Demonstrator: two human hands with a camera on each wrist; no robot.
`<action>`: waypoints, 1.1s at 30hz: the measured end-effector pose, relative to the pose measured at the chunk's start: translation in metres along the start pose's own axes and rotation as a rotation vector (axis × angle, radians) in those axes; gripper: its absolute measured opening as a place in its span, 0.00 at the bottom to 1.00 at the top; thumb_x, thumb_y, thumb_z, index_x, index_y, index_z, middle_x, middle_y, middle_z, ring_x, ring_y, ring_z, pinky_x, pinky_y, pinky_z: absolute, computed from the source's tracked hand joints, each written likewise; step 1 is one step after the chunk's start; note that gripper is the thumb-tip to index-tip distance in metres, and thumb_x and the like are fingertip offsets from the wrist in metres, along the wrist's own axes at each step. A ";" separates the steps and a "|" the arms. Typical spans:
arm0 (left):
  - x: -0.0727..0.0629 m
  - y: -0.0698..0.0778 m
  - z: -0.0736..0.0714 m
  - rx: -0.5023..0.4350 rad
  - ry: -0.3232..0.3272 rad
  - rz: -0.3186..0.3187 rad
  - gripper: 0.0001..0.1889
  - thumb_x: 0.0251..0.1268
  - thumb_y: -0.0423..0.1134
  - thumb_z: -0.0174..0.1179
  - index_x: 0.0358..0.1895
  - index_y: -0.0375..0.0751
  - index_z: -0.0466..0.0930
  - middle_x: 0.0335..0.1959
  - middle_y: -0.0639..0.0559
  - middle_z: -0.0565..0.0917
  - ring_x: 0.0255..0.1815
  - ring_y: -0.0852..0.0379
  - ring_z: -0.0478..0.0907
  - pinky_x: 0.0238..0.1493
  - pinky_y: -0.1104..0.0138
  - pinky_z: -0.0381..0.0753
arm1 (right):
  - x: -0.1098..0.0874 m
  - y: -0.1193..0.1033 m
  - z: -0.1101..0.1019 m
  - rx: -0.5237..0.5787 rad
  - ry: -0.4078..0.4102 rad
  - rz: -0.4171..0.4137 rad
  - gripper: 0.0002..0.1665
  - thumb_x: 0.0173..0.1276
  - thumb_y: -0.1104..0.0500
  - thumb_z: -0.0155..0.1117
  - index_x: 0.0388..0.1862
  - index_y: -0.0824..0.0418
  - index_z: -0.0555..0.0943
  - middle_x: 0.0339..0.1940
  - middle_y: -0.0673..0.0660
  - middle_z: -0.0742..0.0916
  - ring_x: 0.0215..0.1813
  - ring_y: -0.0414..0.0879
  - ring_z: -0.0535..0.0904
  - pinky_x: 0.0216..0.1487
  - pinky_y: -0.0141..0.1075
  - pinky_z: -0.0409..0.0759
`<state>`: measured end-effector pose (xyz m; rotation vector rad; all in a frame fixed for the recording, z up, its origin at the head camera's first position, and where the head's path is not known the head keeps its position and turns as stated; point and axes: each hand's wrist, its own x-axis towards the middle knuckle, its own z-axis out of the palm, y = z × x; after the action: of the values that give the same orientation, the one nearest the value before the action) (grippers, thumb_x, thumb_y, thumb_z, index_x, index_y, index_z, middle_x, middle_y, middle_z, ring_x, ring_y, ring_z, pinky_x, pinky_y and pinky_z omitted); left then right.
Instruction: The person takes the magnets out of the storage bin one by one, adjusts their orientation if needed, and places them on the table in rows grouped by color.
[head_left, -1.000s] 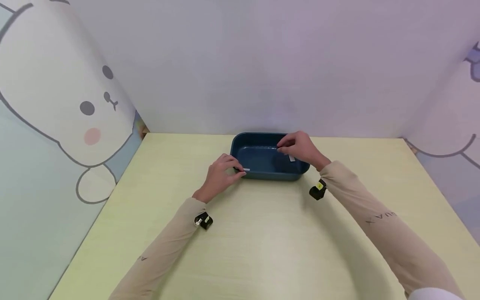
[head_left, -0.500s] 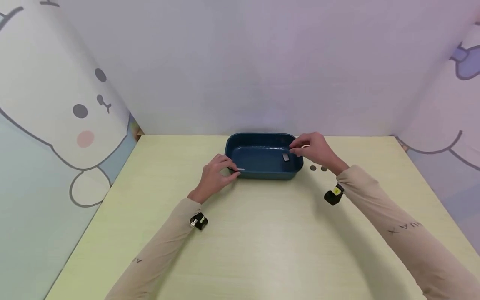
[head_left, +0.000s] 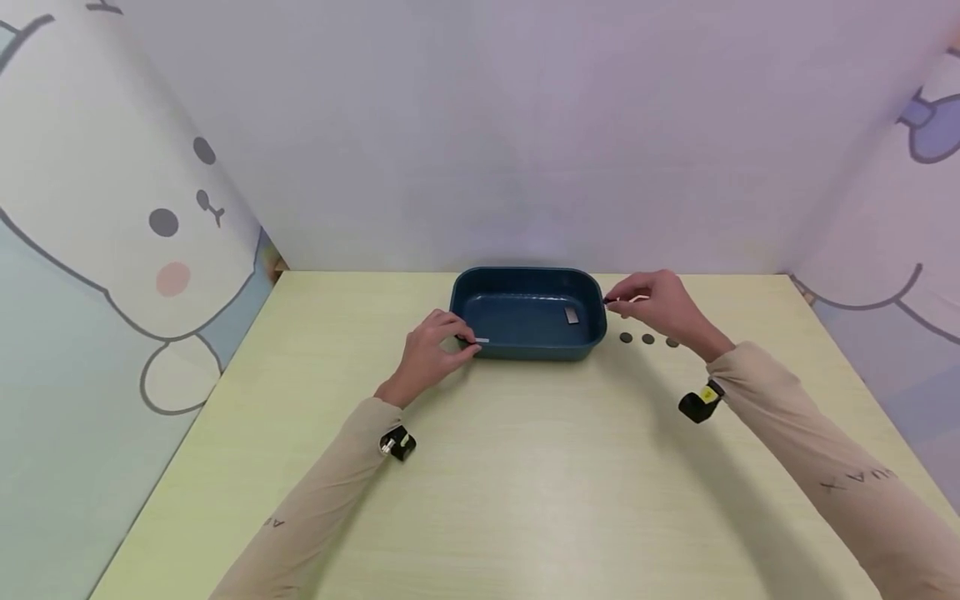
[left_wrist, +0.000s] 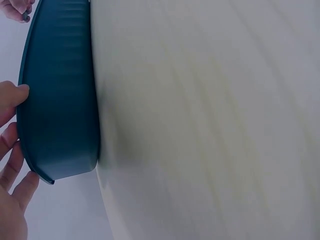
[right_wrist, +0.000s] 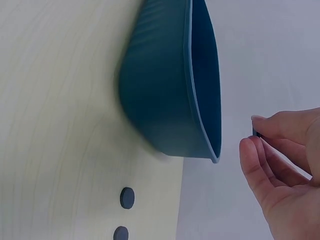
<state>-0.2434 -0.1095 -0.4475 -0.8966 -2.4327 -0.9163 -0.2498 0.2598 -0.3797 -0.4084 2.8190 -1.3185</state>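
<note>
A dark blue plastic box (head_left: 525,354) stands near the back of the table, its top uncovered. At its front left corner my left hand (head_left: 431,350) grips the rim; in the left wrist view the thumb (left_wrist: 21,94) lies against the outer edge. Just right of the box, at about rim height, my right hand (head_left: 660,308) pinches a small dark disc (right_wrist: 256,132) between thumb and fingertips. Three similar dark discs (head_left: 648,339) lie in a row on the table below that hand. Inside the box is a small pale rectangular piece (head_left: 572,315).
A thin white strip (head_left: 482,340) shows by the left fingertips; what it belongs to is unclear. The pale yellow table (head_left: 510,467) meets a plain light wall (head_left: 480,133) behind the box. Side panels (head_left: 67,317) with cartoon figures flank the table.
My right hand has moved from over the box to the right, beyond its rim. The discs on the table have come into sight. My left hand keeps its place on the box.
</note>
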 end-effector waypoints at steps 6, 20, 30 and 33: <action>0.000 0.000 0.000 0.002 -0.008 -0.001 0.06 0.52 0.42 0.71 0.29 0.49 0.83 0.34 0.57 0.80 0.40 0.59 0.73 0.34 0.65 0.77 | -0.005 0.001 -0.004 0.008 0.009 0.032 0.10 0.62 0.61 0.67 0.42 0.63 0.85 0.40 0.58 0.85 0.33 0.43 0.83 0.36 0.30 0.78; 0.000 -0.001 0.001 -0.004 -0.005 -0.010 0.06 0.52 0.43 0.71 0.29 0.49 0.83 0.35 0.58 0.81 0.41 0.59 0.72 0.35 0.65 0.76 | -0.017 0.009 -0.016 0.003 0.033 0.030 0.12 0.60 0.61 0.69 0.42 0.65 0.85 0.41 0.60 0.85 0.33 0.37 0.83 0.35 0.28 0.79; -0.001 -0.003 0.000 0.001 0.003 -0.009 0.06 0.51 0.42 0.72 0.29 0.48 0.83 0.36 0.56 0.81 0.41 0.58 0.73 0.37 0.63 0.77 | -0.028 0.014 -0.025 0.016 0.032 0.034 0.14 0.63 0.58 0.67 0.44 0.65 0.84 0.41 0.58 0.85 0.34 0.38 0.84 0.34 0.30 0.78; -0.001 -0.002 0.000 -0.002 0.003 -0.002 0.06 0.51 0.42 0.72 0.29 0.48 0.83 0.35 0.56 0.81 0.41 0.58 0.73 0.36 0.63 0.77 | -0.031 0.016 -0.029 0.009 0.043 0.054 0.13 0.63 0.58 0.67 0.43 0.65 0.84 0.41 0.58 0.85 0.33 0.38 0.84 0.34 0.30 0.78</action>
<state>-0.2442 -0.1111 -0.4494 -0.8939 -2.4310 -0.9203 -0.2263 0.2984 -0.3763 -0.3049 2.8361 -1.3452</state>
